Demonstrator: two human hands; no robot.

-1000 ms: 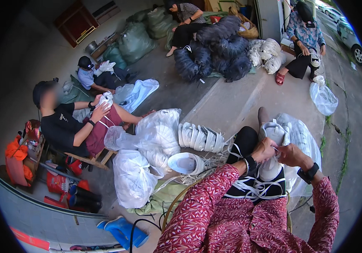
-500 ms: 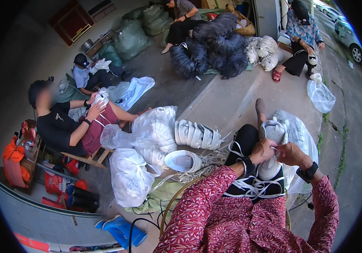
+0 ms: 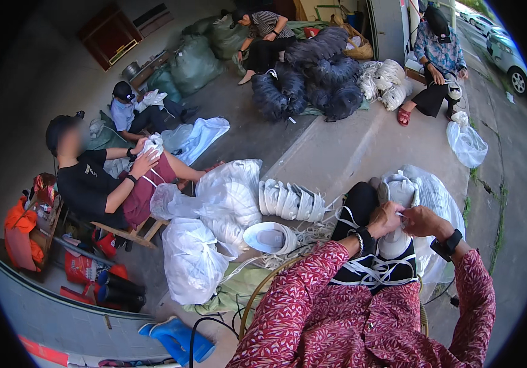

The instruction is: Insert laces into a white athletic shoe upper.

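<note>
White and smooth, a sneaker (image 3: 396,202) stands toe-up on the person's knee, its rounded upper facing the camera. The left hand (image 3: 388,218) is wrapped around its left flank, fingers (image 3: 381,216) curled together against the shoe. The right hand (image 3: 421,221) sits just to the right, fingertips pinched on a thin white lace (image 3: 402,214) at the shoe's throat, close beside the left hand's knuckles. A dark watch (image 3: 446,245) bands the right wrist, and a light bracelet (image 3: 359,243) circles the left. Below the fingers, loose flat white laces (image 3: 370,273) drape in tangled loops over the black trousers. Both sleeves are a red cloth with a small pale print.

Left of the left hand, a row of white sneakers (image 3: 291,200) stands side by side on the concrete step, and one more sneaker (image 3: 270,237) lies on its side nearby. Crinkled translucent plastic bags (image 3: 229,196), bulging and soft, are heaped further left. Behind the right hand a similar filled bag (image 3: 438,199) rests against the leg. Another person (image 3: 101,184) sits on a low wooden stool well to the left, handling a white shoe.
</note>
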